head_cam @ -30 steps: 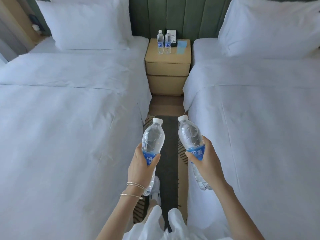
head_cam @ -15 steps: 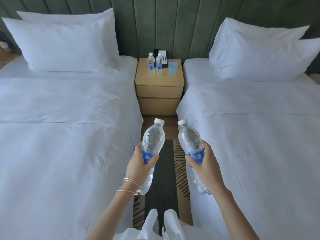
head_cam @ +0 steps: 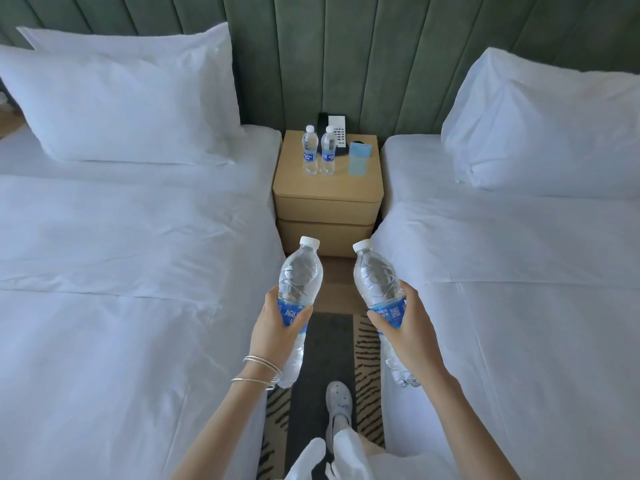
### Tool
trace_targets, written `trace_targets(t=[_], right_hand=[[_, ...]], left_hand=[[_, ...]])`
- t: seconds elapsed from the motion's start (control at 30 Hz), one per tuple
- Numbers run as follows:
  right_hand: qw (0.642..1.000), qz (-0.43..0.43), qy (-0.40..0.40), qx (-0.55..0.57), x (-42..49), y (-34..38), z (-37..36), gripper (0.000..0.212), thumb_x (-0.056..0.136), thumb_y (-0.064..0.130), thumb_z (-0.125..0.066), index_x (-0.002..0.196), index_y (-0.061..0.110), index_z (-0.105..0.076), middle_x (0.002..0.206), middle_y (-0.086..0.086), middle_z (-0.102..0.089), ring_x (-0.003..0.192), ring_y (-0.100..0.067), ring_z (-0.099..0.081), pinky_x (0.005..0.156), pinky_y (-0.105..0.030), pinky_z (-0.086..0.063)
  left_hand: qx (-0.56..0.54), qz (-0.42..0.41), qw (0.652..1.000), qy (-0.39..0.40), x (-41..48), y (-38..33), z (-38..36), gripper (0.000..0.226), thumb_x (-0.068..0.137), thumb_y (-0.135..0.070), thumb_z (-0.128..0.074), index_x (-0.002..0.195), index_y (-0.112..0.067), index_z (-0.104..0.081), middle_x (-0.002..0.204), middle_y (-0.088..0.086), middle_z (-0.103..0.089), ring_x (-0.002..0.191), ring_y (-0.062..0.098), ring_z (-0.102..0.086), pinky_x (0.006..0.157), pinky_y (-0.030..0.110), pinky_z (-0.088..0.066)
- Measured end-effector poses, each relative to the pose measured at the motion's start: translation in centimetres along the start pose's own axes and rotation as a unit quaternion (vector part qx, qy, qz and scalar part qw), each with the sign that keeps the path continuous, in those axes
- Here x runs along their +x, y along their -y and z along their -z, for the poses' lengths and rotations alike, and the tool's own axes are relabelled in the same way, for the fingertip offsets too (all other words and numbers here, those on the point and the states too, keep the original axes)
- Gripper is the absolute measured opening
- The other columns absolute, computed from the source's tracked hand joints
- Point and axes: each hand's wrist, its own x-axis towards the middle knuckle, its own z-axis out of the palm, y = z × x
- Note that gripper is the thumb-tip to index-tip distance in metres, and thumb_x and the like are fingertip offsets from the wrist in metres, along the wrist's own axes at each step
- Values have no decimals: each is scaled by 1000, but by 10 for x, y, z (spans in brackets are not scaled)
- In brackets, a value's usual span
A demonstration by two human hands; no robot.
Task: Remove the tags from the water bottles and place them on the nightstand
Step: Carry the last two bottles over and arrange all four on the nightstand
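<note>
My left hand [head_cam: 272, 329] grips a clear water bottle [head_cam: 300, 271] with a white cap around its blue label. My right hand [head_cam: 407, 329] grips a second water bottle [head_cam: 375, 277] the same way. Both bottles tilt forward over the aisle between two beds. Ahead stands the tan nightstand [head_cam: 327, 199], well beyond the hands. On its top stand two more small bottles [head_cam: 318, 154] side by side, with a blue card [head_cam: 359, 159] to their right. No tag is plainly visible on the held bottles.
White beds flank the aisle at left [head_cam: 121, 271] and right [head_cam: 519, 289], each with a pillow. A phone [head_cam: 335, 128] sits at the nightstand's back against the green padded headboard. A striped rug [head_cam: 367, 344] covers the floor, with my shoe [head_cam: 339, 401] on it.
The view has come closer to the nightstand and tipped upward, so the headboard and pillows show more. Both hands still hold their bottles the same way.
</note>
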Motion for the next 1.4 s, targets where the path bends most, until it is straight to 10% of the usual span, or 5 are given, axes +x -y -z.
trace_targets(t=[0.33,1.4], right_hand=[[997,27,8,74,172,11,8,59,78,28,-73,126,21,-40,108,22,-46,90,4,-54,67,2,-40],[991,-38,-77,102,557,53,-110,61,77,33,-74,127,18,-42,114,8,-54,102,-8,-57,75,-19,-50]], left_hand=[[-30,13,999,-35,134,-53,-37,55,84,-36,-64,127,-15,-40,118,3,-59,92,16,-59,76,25,-51],[-72,-77,994,42,576,-98,-44,53,82,-33,-67,124,-13,-43,109,-1,-60,92,17,-62,70,22,-49]])
